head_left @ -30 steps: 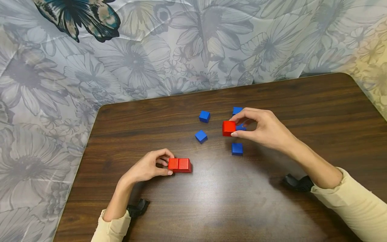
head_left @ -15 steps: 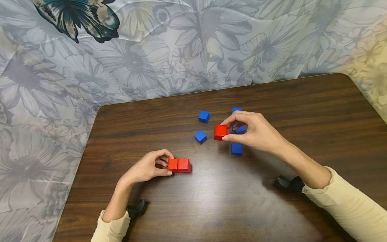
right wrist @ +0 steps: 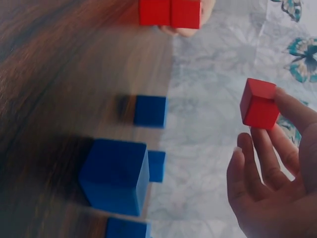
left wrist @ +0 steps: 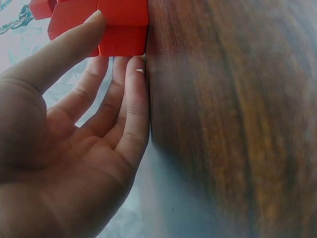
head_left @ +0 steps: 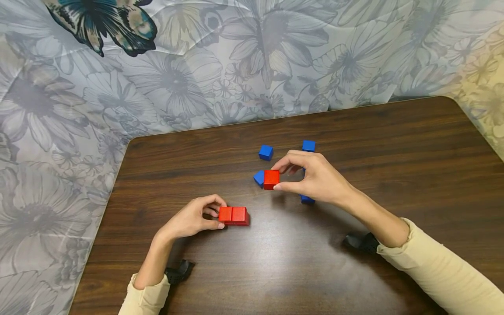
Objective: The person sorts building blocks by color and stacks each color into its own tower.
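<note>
My left hand [head_left: 193, 216] rests at the left end of a small stack of red blocks [head_left: 239, 215] on the table. Its thumb and fingers pinch the end of that stack. In the left wrist view the red blocks [left wrist: 124, 27] stand two high, thumb across them. Held above the table, a single red block [head_left: 271, 179] sits between the thumb and fingertips of my right hand [head_left: 320, 177]. This raised red block [right wrist: 261, 105] shows plainly in the right wrist view. It partly covers a blue block [head_left: 258, 178] in the head view.
Several blue blocks lie apart on the brown table [head_left: 393, 153], among them a far-left blue block [head_left: 265, 152] and a far-right blue block [head_left: 309, 145]. My right hand partly hides others. A flowered cloth [head_left: 177, 78] hangs behind the table's far edge.
My right hand has moved left and a little nearer with the red block, away from the right-hand blue blocks. My left hand has stayed at the stack.
</note>
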`<action>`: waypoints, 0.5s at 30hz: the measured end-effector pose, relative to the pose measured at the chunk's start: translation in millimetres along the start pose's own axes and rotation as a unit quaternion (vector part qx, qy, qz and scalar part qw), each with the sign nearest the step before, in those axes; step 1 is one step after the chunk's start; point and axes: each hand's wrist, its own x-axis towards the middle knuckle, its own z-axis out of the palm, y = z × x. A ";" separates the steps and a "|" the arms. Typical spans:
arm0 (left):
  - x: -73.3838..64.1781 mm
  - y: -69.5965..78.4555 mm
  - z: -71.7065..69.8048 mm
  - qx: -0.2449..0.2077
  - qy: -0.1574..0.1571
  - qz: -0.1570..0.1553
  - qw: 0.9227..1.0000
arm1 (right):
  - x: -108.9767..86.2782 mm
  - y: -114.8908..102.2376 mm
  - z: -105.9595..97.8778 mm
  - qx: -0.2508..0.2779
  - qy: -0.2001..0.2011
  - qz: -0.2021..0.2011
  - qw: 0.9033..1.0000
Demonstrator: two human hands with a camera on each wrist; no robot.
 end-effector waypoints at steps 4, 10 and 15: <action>0.0 0.3 0.0 0.002 0.000 -0.004 1.000 | 2.3 -3.5 5.4 0.007 -0.004 -0.002 1.000; 0.4 0.4 0.2 0.001 0.001 -0.004 1.000 | 5.3 -6.6 13.8 0.014 -0.005 -0.007 1.000; 0.9 -0.1 0.5 -0.002 0.002 0.001 1.000 | 6.8 -7.6 20.7 0.015 -0.007 -0.007 1.000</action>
